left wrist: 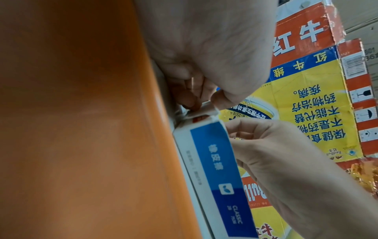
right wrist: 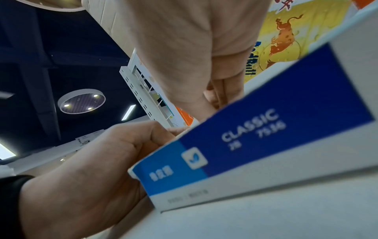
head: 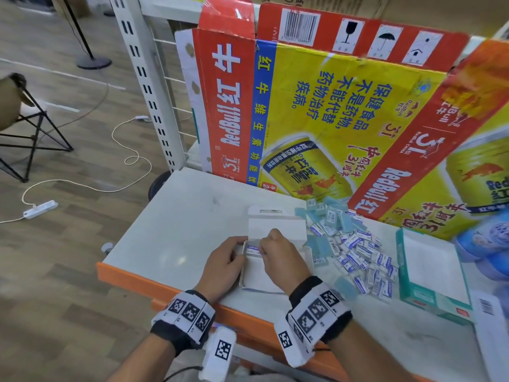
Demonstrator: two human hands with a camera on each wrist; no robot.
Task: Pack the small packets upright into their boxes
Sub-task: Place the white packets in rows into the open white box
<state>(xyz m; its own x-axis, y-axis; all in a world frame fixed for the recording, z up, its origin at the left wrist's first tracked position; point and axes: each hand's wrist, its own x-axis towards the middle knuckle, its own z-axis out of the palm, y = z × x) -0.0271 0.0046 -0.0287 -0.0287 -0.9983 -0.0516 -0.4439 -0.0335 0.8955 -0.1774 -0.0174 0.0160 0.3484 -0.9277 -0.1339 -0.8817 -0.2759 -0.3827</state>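
An open white box [head: 264, 277] with a blue side panel [left wrist: 214, 161] [right wrist: 266, 129] lies on the table, its lid [head: 278, 228] folded back. My left hand [head: 239, 252] [left wrist: 190, 98] grips the box's left wall near the far corner. My right hand [head: 263, 248] [right wrist: 216, 95] pinches a small white-and-blue packet [head: 253, 248] standing on edge in that far left corner. The box floor in front of the packet is bare. A heap of loose small packets [head: 355, 244] lies just right of the box.
A teal box [head: 429, 274] with a white inside lies open at the right. Red Bull cardboard sheets [head: 330, 111] stand along the table's back. The table's orange front edge [head: 154, 279] is just under my wrists. A blue bag [head: 487, 244] sits at the far right.
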